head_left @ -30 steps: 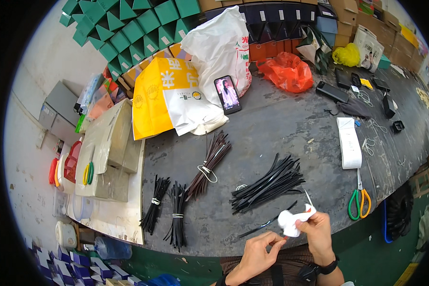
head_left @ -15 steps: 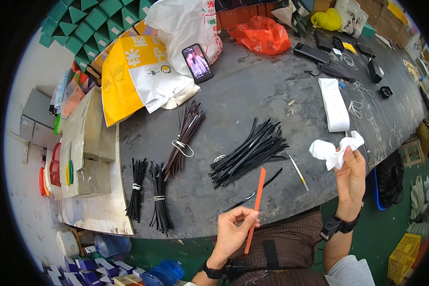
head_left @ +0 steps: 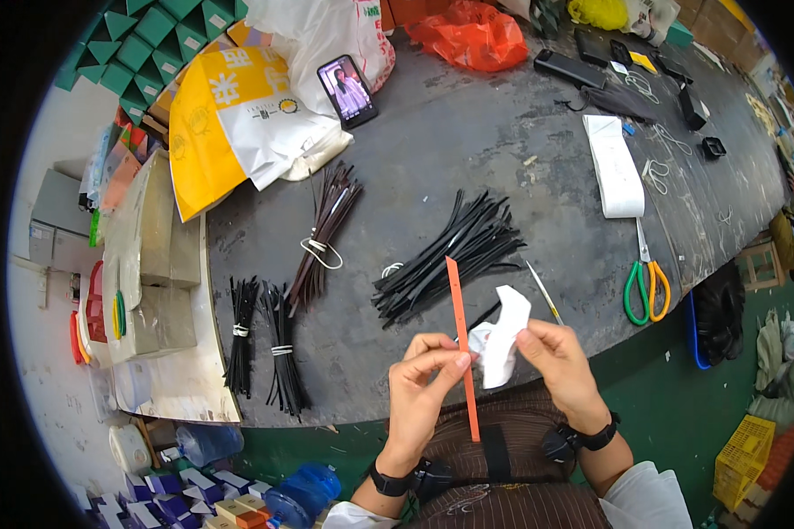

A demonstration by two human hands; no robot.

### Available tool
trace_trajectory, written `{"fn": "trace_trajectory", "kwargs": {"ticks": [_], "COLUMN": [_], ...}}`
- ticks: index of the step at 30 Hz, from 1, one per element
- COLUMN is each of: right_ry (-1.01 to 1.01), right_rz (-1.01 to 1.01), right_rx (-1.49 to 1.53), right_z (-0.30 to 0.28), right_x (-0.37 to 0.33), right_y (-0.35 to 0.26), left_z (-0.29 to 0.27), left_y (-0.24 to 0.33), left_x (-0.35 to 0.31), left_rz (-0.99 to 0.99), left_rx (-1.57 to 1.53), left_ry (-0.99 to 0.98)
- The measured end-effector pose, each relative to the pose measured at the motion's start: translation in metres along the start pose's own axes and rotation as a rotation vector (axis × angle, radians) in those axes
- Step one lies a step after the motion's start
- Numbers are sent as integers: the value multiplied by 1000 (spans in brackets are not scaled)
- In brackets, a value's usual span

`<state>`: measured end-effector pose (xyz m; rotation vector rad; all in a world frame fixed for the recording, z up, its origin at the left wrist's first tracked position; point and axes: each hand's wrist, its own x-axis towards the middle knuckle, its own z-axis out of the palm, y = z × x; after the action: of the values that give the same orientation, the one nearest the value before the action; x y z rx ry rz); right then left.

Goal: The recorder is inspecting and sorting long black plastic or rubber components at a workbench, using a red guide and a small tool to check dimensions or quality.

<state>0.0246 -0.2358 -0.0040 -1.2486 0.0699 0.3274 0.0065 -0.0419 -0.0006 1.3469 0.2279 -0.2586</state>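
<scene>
Between thumb and fingers, my left hand (head_left: 422, 388) grips a thin orange strip (head_left: 461, 339) that stands nearly upright above the table's front edge. My right hand (head_left: 560, 366) pinches a crumpled white tissue (head_left: 505, 337) just right of the strip; whether the two touch I cannot tell. Beyond my hands lies a large loose bundle of black strips (head_left: 450, 257). One dark strip lies partly hidden behind the tissue. A white pen-like stick (head_left: 543, 291) rests close to my right hand. Scissors (head_left: 647, 286) with green and orange handles lie farther right.
Tied black bundles (head_left: 241, 339) and a brown strip bundle (head_left: 325, 231) lie on the left. A phone (head_left: 348, 92) leans against plastic bags (head_left: 229, 123) at the back. A folded white band (head_left: 614, 167) lies beyond the scissors. Blue water bottles (head_left: 302, 494) are on the floor.
My right hand has brought the tissue left and nearer, beside the orange strip, uncovering the scissors. My left hand has risen slightly, and the strip now leans the other way. The view has shifted a little.
</scene>
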Motion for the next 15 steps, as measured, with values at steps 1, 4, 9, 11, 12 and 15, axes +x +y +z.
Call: {"fn": "trace_trajectory", "kwargs": {"ticks": [1,4,9,11,12,15], "right_ry": [-20,-65,-87,-138,-138,-146], "right_rz": [23,86,64,107,110,141], "right_rx": [-13,-41,26,-40,-41,16], "right_z": [3,10,29,28,28,35], "right_x": [-2,-5,-7,-7,-8,-10], "right_y": [3,13,19,20,23,27], "left_z": [3,5,9,10,10,8], "left_y": [1,-7,-9,-9,-9,-8], "left_x": [2,3,3,3,4,3], "left_rz": [38,78,129,132,139,82], "left_rx": [-1,-25,66,38,9,-40], "left_ry": [21,60,135,145,153,128]}}
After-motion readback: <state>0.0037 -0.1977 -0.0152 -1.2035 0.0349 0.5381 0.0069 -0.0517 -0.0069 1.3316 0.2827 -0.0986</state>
